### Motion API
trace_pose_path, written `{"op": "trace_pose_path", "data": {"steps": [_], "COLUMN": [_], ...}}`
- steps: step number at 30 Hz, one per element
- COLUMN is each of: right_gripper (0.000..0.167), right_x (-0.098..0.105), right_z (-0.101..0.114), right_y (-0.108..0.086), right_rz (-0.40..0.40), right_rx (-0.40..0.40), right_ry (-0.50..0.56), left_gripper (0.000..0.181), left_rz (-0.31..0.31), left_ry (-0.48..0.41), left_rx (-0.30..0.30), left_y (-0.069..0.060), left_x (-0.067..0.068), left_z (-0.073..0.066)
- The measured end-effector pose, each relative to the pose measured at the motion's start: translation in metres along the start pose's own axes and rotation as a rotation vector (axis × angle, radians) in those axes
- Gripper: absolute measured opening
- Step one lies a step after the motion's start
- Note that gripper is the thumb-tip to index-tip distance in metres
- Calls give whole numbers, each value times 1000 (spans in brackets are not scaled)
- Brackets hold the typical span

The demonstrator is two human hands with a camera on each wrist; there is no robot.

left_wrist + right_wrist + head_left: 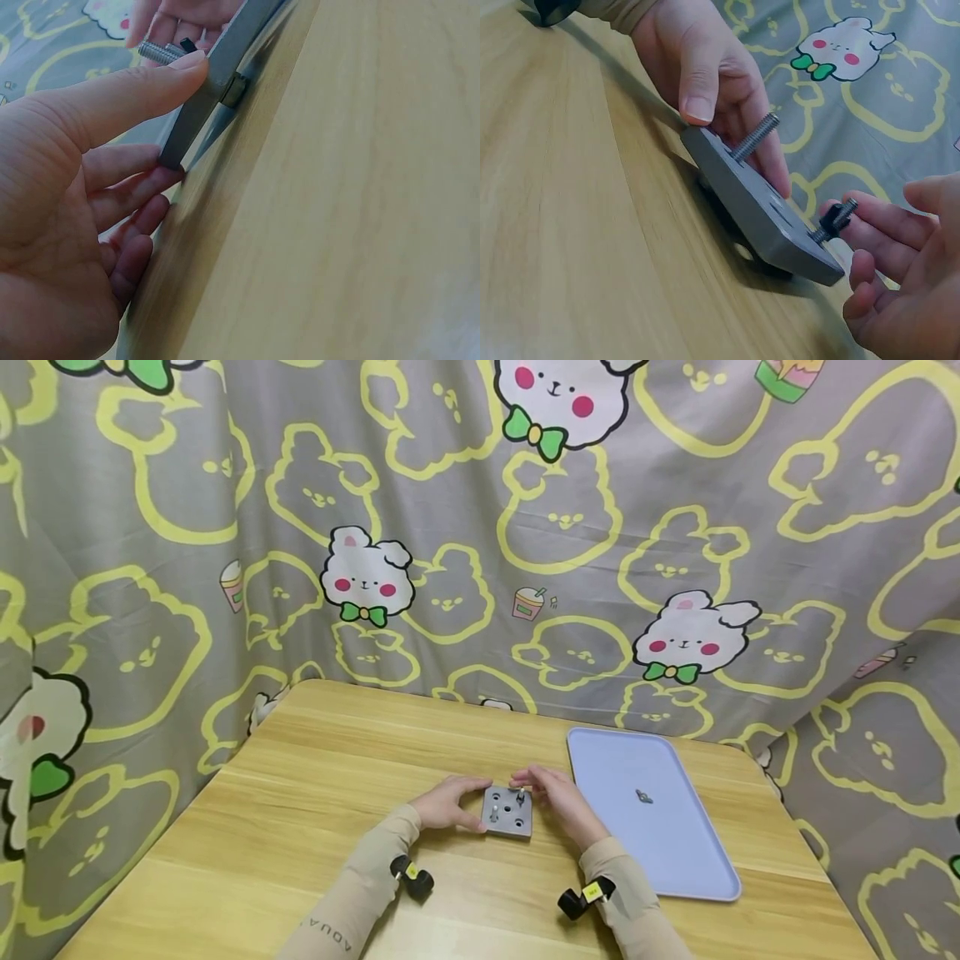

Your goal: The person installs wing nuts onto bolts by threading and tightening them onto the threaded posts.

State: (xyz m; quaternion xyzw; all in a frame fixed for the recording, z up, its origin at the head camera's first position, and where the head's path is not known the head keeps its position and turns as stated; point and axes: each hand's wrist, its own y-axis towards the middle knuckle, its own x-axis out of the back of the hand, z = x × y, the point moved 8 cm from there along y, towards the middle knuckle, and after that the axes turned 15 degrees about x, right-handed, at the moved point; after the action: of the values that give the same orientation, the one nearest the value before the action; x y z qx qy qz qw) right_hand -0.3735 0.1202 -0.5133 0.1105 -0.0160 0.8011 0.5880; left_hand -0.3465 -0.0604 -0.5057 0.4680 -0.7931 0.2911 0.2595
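Note:
A square grey plate (507, 825) with several holes is held just off the wooden table by my left hand (447, 803), thumb and fingers on its left edge. Two threaded bolts stand up from it; in the right wrist view one bolt (756, 138) is bare and the other carries a small black part (835, 221). A bolt head (235, 90) shows under the plate in the left wrist view. My right hand (560, 800) is beside the plate's right side, its fingers loosely bent near the black part; whether they touch it, I cannot tell.
On the right of the table (300, 752) lies a blue tray (660, 860) with a small metal piece (643, 796) in it. A patterned curtain (450, 652) hangs behind the table and along its sides.

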Motion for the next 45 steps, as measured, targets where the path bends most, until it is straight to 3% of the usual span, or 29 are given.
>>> {"op": "trace_pose_path", "data": {"steps": [5, 12, 17, 30, 40, 45], "right_gripper": [44, 46, 43, 44, 37, 39], "right_x": [-3, 10, 14, -13, 0, 8], "right_z": [2, 3, 1, 11, 15, 17], "right_y": [-4, -13, -16, -5, -14, -21], "right_rz": [5, -45, -26, 254, 182, 183], "right_rx": [0, -13, -9, 165, 145, 171], "right_ry": [25, 20, 8, -72, -157, -218], "left_gripper": [83, 84, 83, 81, 82, 82], "left_rz": [0, -8, -3, 1, 6, 8], "left_ry": [4, 5, -1, 20, 5, -3], "left_rx": [-2, -12, -10, -5, -6, -9], "left_y": [2, 4, 1, 0, 2, 2], "left_x": [-2, -1, 0, 1, -2, -1], "left_z": [1, 1, 2, 0, 0, 1]}}
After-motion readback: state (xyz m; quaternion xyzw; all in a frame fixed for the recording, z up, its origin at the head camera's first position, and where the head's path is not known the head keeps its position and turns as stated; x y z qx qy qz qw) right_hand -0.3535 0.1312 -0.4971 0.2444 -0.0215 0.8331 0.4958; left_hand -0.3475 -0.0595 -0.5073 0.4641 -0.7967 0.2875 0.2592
